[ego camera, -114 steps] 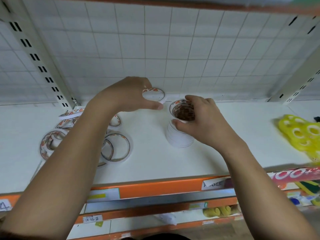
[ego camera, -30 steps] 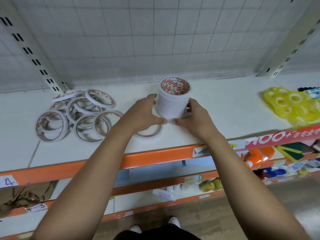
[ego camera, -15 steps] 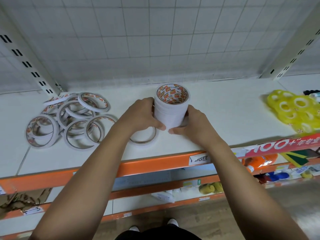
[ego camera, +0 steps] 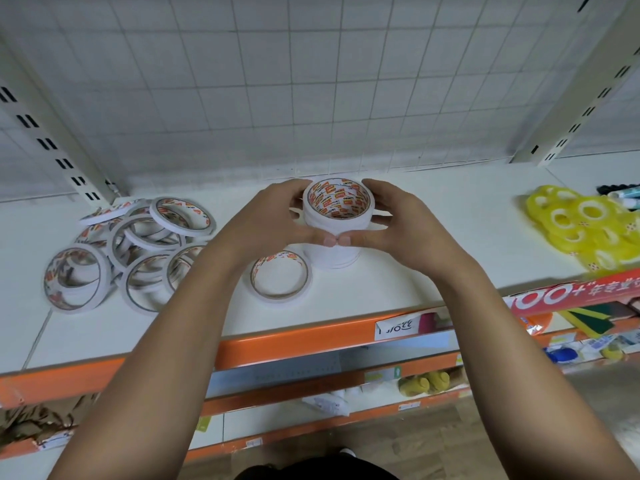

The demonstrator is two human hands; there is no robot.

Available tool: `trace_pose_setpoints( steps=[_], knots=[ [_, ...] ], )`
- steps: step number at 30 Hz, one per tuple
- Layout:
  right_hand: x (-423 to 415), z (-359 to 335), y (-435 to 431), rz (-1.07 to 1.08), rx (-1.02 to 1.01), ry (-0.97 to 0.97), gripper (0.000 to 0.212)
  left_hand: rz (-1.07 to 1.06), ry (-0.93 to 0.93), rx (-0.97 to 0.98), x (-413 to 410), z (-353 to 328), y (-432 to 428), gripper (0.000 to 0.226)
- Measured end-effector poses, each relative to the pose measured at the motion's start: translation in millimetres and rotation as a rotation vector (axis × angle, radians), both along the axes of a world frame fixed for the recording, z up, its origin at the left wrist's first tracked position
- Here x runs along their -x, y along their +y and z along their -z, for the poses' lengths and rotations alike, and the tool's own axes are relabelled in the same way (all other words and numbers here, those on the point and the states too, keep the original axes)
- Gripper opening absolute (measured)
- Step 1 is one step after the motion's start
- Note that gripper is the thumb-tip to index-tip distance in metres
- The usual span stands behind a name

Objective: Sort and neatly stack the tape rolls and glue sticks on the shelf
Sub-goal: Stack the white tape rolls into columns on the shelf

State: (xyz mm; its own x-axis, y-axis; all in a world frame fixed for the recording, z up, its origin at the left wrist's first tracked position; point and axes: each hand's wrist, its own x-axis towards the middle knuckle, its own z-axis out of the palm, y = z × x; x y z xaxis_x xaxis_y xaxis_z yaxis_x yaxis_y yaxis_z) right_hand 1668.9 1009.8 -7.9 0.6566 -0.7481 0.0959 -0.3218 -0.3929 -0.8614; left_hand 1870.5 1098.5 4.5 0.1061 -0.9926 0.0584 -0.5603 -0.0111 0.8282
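One flat tape roll (ego camera: 280,278) lies near the front edge of the shelf (ego camera: 363,299). Just behind it, the left hand (ego camera: 273,220) and right hand (ego camera: 408,226) wrap around a stack of tape rolls (ego camera: 332,259). Their thumbs touch in front and hide its middle. The stack stands straight up, hole on top. Loose rolls (ego camera: 138,244) are piled at the left. Yellow rolls (ego camera: 588,230) at the right are cut off.

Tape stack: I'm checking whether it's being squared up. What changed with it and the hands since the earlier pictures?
The left hand and right hand slid up the tape stack from its base and now wrap its upper part, thumbs meeting in front. The single roll beside it, the loose pile and the yellow rolls stayed put.
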Motion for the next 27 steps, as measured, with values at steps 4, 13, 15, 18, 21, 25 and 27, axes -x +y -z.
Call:
trace_pose_setpoints(
  steps=[4,13,15,18,21,25,27],
  knots=[
    [-1.5,4.0,-4.0,0.035,0.007,-0.010,0.084,-0.036,0.052,0.034,-1.2,6.3,-3.4,0.067],
    [-1.0,2.9,6.8,0.072,0.062,0.105,0.117,-0.072,-0.068,-0.062,-2.7,10.9,1.4,0.103],
    [3.3,-2.9,16.7,0.113,0.154,0.165,0.126,-0.111,-0.177,-0.126,-6.3,11.1,9.3,0.114],
    [8.1,-13.3,37.2,0.164,0.381,0.161,0.106,-0.173,-0.338,-0.054,-17.2,13.1,27.1,0.075],
    [-0.3,-24.1,59.5,0.137,0.507,0.074,0.077,-0.208,-0.419,0.004,-26.6,12.8,48.5,0.048],
    [-27.4,-32.4,86.2,0.006,0.528,0.005,0.054,-0.254,-0.488,0.019,-41.6,13.7,74.0,0.040],
    [-45.1,-28.3,97.2,-0.084,0.457,0.044,0.049,-0.287,-0.524,0.016,-50.5,14.5,87.6,0.039]
  ],
)
